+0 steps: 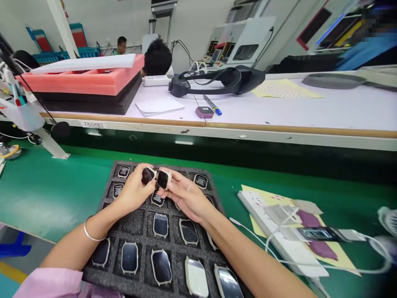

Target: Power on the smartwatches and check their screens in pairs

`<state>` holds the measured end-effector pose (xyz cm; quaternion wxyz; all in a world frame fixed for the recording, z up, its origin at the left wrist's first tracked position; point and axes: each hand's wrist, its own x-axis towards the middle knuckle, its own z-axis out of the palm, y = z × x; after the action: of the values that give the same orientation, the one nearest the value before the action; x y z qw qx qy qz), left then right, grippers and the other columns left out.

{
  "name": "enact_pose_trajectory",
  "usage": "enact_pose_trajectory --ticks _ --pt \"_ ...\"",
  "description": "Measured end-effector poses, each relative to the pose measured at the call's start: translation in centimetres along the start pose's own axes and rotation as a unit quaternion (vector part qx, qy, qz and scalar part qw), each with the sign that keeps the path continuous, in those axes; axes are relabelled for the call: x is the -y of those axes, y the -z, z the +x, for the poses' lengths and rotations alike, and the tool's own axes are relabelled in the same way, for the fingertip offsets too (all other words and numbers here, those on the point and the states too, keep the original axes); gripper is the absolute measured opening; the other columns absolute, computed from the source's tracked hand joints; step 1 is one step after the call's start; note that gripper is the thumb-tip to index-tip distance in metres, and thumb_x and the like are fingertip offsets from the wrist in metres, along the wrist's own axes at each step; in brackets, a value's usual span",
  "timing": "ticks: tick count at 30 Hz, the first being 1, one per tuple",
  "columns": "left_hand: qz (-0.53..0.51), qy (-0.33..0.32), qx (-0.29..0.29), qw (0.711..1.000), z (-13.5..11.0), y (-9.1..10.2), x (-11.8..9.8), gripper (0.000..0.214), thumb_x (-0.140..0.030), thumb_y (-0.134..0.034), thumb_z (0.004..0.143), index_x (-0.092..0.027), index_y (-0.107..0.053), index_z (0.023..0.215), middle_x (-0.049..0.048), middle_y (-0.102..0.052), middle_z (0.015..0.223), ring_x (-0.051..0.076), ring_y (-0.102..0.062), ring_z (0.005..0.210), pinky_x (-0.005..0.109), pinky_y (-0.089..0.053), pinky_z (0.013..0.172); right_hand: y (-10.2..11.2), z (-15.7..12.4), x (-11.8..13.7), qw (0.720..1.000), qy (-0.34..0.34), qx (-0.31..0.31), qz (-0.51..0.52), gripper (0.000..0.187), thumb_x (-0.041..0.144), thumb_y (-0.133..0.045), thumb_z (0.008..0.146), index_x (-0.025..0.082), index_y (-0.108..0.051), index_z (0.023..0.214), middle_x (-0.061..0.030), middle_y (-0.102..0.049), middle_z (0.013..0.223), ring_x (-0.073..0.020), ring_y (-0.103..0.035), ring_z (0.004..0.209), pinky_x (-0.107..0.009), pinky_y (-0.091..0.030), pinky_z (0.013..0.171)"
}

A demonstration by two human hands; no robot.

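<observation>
Above a dark grey foam tray [132,223], my left hand [136,188] grips a smartwatch case [148,176] with a black screen. Close beside it, my right hand [186,194] holds a second smartwatch case [163,179], light-rimmed and dark-faced, between thumb and fingers. The two watches nearly meet; whether they touch is unclear. Several strapless watches lie in the tray's square pockets, among them a dark-screened watch [160,225] and a pale-faced watch [197,277]. Some show lit white patterns, such as the watch [124,171] at the far left corner. My forearms hide part of the tray.
To the right, a white power strip [273,231] with cables lies over yellow paper on the green bench [77,194]. A raised white shelf [279,111] runs behind, carrying pink foam [93,85], a black headset-like strap [217,80] and a pen [212,105]. People sit beyond it.
</observation>
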<state>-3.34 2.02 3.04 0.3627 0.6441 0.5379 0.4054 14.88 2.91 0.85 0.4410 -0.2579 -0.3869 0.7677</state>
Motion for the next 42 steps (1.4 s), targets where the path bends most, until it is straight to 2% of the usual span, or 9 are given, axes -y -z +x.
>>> enact_pose_trajectory --ticks 5,10,16,20,25,36,42 --pt "-0.020 0.024 0.006 1.000 -0.49 -0.58 0.43 0.039 -0.030 -0.058 0.079 -0.019 -0.052 0.116 0.0060 -0.061 0.102 0.021 -0.060 0.095 0.032 -0.047 0.078 0.16 -0.26 0.04 0.999 -0.012 0.049 0.019 0.045 0.033 -0.084 0.080 0.024 -0.069 0.121 -0.0006 -0.067 0.089 -0.0114 -0.064 0.069 -0.028 -0.053 0.070" --pt "-0.025 0.021 0.001 0.999 -0.43 -0.70 0.27 0.037 -0.028 -0.057 0.078 -0.019 -0.054 0.114 0.0084 -0.063 0.109 0.025 -0.059 0.108 0.036 -0.048 0.089 0.34 -0.21 0.18 0.998 -0.014 0.054 0.031 0.042 0.032 -0.082 0.081 0.024 -0.070 0.120 -0.0005 -0.067 0.089 -0.0113 -0.062 0.070 -0.029 -0.054 0.073" --pt "-0.033 0.014 -0.012 0.999 -0.48 -0.64 0.15 0.036 -0.026 -0.057 0.079 -0.019 -0.053 0.114 0.0077 -0.065 0.107 0.023 -0.061 0.103 0.036 -0.048 0.090 0.31 -0.24 0.34 0.998 -0.016 0.053 0.024 0.042 0.033 -0.083 0.080 0.024 -0.070 0.119 -0.0051 -0.070 0.107 -0.0114 -0.061 0.070 -0.030 -0.054 0.071" --pt "-0.021 0.008 -0.011 1.000 -0.47 -0.68 0.13 0.035 -0.025 -0.057 0.079 -0.019 -0.054 0.112 0.0076 -0.065 0.106 0.023 -0.061 0.103 0.035 -0.049 0.090 0.34 -0.34 0.29 0.998 -0.016 0.064 0.025 0.040 0.033 -0.083 0.079 0.024 -0.070 0.116 -0.0016 -0.069 0.097 -0.0111 -0.064 0.070 -0.028 -0.054 0.071" --pt "-0.024 0.002 -0.016 1.000 -0.45 -0.72 0.03 0.033 -0.028 -0.057 0.081 -0.019 -0.053 0.112 0.0077 -0.065 0.107 0.022 -0.062 0.102 0.035 -0.049 0.089 0.34 -0.41 0.25 0.998 -0.016 0.065 0.017 0.047 0.033 -0.084 0.079 0.024 -0.067 0.122 0.0003 -0.067 0.088 -0.0122 -0.064 0.072 -0.029 -0.055 0.073" --pt "-0.015 0.005 -0.015 1.000 -0.51 -0.80 0.06 0.033 -0.031 -0.057 0.082 -0.019 -0.053 0.113 0.0065 -0.065 0.104 0.021 -0.062 0.098 0.033 -0.049 0.085 0.09 -0.39 0.33 0.998 -0.023 0.051 0.016 0.049 0.035 -0.087 0.075 0.024 -0.068 0.119 0.0003 -0.069 0.088 -0.0129 -0.066 0.070 -0.030 -0.055 0.071" --pt "-0.019 0.005 -0.012 1.000 -0.55 -0.85 -0.15 0.034 -0.029 -0.057 0.081 -0.018 -0.053 0.112 0.0081 -0.065 0.107 0.021 -0.061 0.097 0.033 -0.049 0.083 0.20 -0.46 0.33 0.999 -0.019 0.049 0.013 0.045 0.035 -0.085 0.077 0.024 -0.069 0.118 -0.0001 -0.068 0.090 -0.0124 -0.065 0.070 -0.029 -0.054 0.072"
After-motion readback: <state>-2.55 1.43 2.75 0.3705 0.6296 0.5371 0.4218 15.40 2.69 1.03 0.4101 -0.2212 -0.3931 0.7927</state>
